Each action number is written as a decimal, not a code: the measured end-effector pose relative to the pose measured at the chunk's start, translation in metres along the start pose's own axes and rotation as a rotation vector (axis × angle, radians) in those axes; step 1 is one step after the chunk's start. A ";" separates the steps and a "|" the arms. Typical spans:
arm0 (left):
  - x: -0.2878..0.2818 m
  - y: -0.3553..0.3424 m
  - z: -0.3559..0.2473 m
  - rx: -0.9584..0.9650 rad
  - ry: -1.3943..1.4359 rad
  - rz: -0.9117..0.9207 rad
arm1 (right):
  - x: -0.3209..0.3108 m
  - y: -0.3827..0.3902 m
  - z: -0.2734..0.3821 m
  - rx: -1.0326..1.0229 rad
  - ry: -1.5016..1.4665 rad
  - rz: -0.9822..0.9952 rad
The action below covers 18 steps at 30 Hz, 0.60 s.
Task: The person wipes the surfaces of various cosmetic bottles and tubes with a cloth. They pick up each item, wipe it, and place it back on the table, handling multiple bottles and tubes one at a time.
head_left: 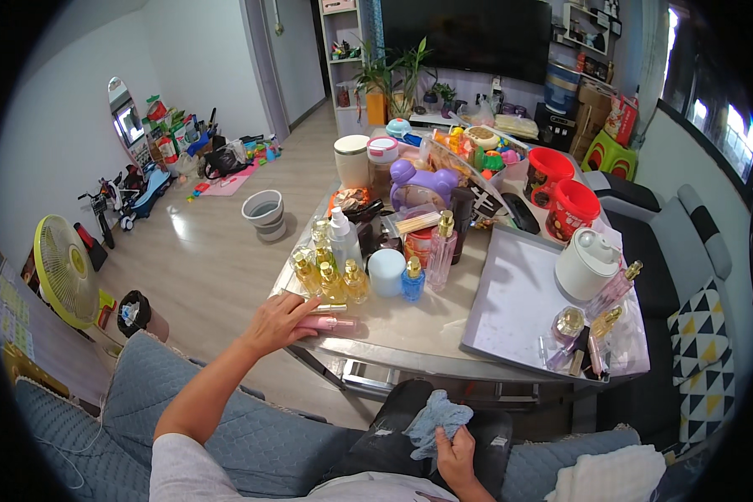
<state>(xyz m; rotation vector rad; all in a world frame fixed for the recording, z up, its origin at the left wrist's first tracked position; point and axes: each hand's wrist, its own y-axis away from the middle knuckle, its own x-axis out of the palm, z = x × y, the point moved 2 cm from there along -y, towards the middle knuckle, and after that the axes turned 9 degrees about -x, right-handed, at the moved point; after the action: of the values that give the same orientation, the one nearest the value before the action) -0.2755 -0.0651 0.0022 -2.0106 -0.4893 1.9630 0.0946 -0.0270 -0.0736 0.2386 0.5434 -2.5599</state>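
At the table's left front edge my left hand (281, 321) has its fingers closed on the end of a slim pink bottle (336, 324) lying on its side. A thin gold-and-clear tube (330, 308) lies just beyond it. Over my lap my right hand (455, 452) grips a crumpled light-blue cloth (440, 420). Small gold-capped yellow perfume bottles (332, 284) stand beyond my left hand. Near them are a clear spray bottle (343, 238), a white round jar (386, 273), a blue bottle (412, 280) and a tall pink bottle (441, 255).
A white tray (502, 305) on the right holds a white canister (588, 266) and several perfume bottles (569, 325). Red mugs (572, 209) and a purple clock-like object (422, 186) stand farther back. A grey bucket (264, 215), bin (140, 315) and fan (65, 272) stand left.
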 end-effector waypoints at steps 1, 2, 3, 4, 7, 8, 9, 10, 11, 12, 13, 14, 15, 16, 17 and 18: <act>0.000 -0.001 0.000 0.001 0.004 -0.011 | 0.000 0.000 -0.001 -0.003 -0.001 0.001; 0.001 0.000 0.000 -0.006 -0.001 -0.006 | 0.000 0.000 -0.001 -0.001 0.000 0.000; 0.002 0.001 0.000 -0.013 -0.006 -0.002 | 0.000 0.000 -0.002 -0.001 0.000 -0.001; 0.003 0.002 0.001 -0.020 -0.011 0.002 | 0.000 0.000 -0.002 0.000 0.001 -0.002; 0.004 0.001 0.001 -0.016 0.001 -0.035 | 0.000 -0.001 -0.001 -0.012 -0.002 -0.005; 0.005 0.001 0.000 -0.015 0.001 -0.044 | 0.000 -0.002 0.000 0.000 -0.003 -0.011; 0.005 0.001 -0.001 -0.014 0.001 -0.054 | 0.000 -0.002 0.001 0.012 -0.005 -0.017; 0.006 0.001 -0.001 -0.012 0.000 -0.063 | 0.000 -0.002 0.002 0.024 -0.007 -0.023; 0.007 0.002 0.000 -0.010 0.003 -0.072 | 0.000 -0.003 0.003 0.037 -0.015 -0.023; 0.007 0.003 0.001 -0.007 0.006 -0.081 | 0.000 -0.003 0.003 0.051 -0.022 -0.024; 0.008 0.003 0.001 -0.005 0.010 -0.090 | 0.000 -0.003 0.004 0.065 -0.030 -0.025; 0.008 0.003 0.000 -0.014 0.012 -0.087 | 0.000 -0.003 0.003 0.066 -0.030 -0.023; 0.006 0.003 -0.001 -0.023 0.015 -0.084 | -0.001 -0.003 0.002 0.068 -0.029 -0.022; 0.006 0.003 -0.002 -0.032 0.017 -0.082 | -0.001 -0.002 0.001 0.069 -0.028 -0.020; 0.008 0.003 -0.001 -0.049 0.023 -0.084 | 0.000 -0.002 0.001 0.073 -0.039 -0.025; 0.010 0.004 0.000 -0.067 0.028 -0.088 | 0.001 -0.001 0.002 0.075 -0.051 -0.028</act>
<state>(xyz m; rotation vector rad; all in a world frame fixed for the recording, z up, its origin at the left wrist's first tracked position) -0.2748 -0.0644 -0.0083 -2.0171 -0.6332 1.8882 0.0930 -0.0269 -0.0719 0.1924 0.4353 -2.6087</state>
